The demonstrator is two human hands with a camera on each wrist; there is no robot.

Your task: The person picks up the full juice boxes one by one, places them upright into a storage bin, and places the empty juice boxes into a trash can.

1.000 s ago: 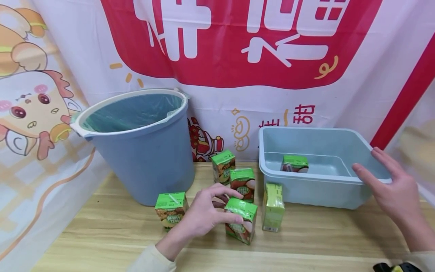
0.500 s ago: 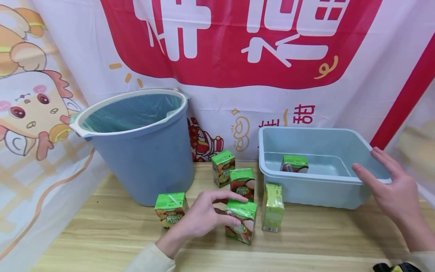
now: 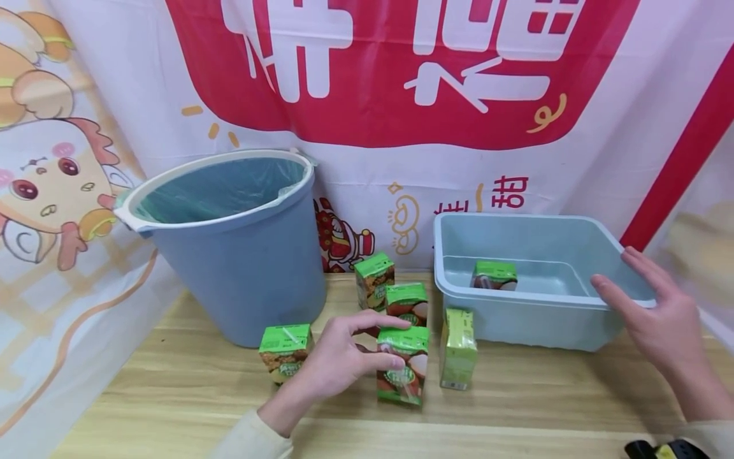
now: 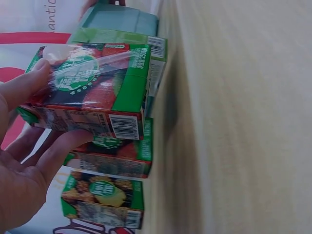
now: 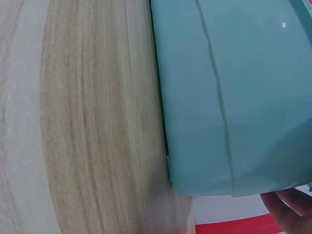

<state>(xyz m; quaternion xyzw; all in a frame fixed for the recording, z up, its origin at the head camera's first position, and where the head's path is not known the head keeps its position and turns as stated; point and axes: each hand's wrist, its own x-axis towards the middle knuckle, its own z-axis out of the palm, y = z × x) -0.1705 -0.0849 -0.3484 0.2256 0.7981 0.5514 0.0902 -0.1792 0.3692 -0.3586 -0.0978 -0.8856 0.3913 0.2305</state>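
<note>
Head: wood tbl (image 3: 487,414), printed bkdrp (image 3: 367,102); L grip (image 3: 341,357) pinches ctn (image 3: 404,379), R grip (image 3: 668,315) holds tub (image 3: 533,322).

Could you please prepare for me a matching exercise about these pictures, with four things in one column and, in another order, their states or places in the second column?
Column one
1. bin
2. left hand
3. yellow-green carton
4. right hand

Column two (left and right as in the head view)
A. pinches a red-and-green carton
B. touches the tub at its right end
C. is lined with a thin plastic bag
D. stands near the tub's front left corner

Right pairs: 1-C, 2-A, 3-D, 4-B
</note>
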